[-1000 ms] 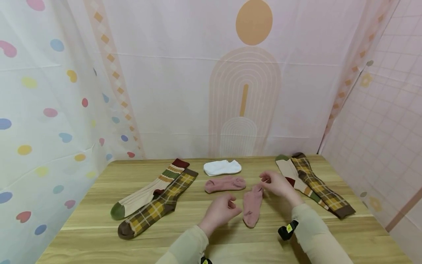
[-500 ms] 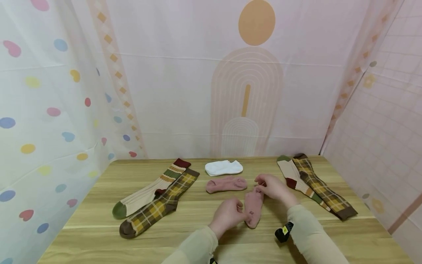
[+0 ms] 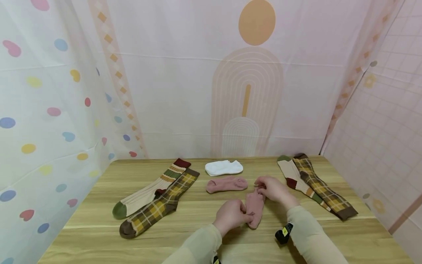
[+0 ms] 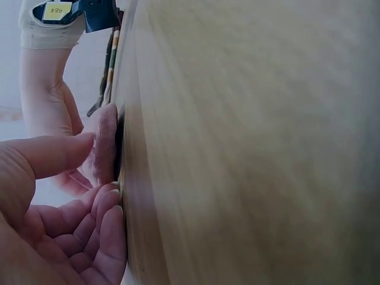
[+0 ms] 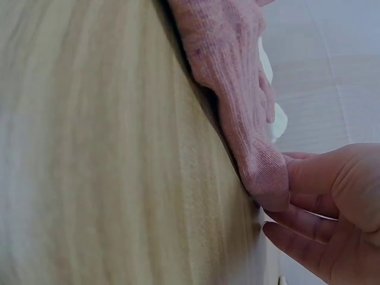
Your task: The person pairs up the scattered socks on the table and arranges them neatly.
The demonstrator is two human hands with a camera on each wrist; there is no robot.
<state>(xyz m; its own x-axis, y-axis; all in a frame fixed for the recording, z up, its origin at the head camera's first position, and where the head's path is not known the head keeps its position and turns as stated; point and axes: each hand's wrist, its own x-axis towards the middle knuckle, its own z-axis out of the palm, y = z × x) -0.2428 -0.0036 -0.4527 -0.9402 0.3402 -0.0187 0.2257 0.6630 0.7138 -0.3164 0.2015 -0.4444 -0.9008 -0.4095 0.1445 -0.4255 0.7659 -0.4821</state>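
A pink ankle sock (image 3: 255,204) lies lengthwise on the table between both hands. At its near end is my left hand (image 3: 231,215), thumb and fingers around the sock's edge. The left wrist view shows the left thumb (image 4: 65,155) against the pink fabric, with the other fingers curled beside it. My right hand (image 3: 274,190) pinches the far end; in the right wrist view its thumb (image 5: 314,172) and fingers hold that tip. Just behind, a second pink ankle sock (image 3: 226,184) lies crosswise, in front of a white ankle sock (image 3: 223,168).
On the left of the wooden table (image 3: 155,249) lie a cream striped sock (image 3: 145,198) and a brown-yellow plaid sock (image 3: 158,209). Another striped sock (image 3: 296,179) and plaid sock (image 3: 324,189) lie at the right. Patterned curtains (image 3: 178,91) surround the table.
My left hand has moved right onto the near end of the pink sock. My right hand has shifted slightly left and closed on the far end. The other socks stay put.
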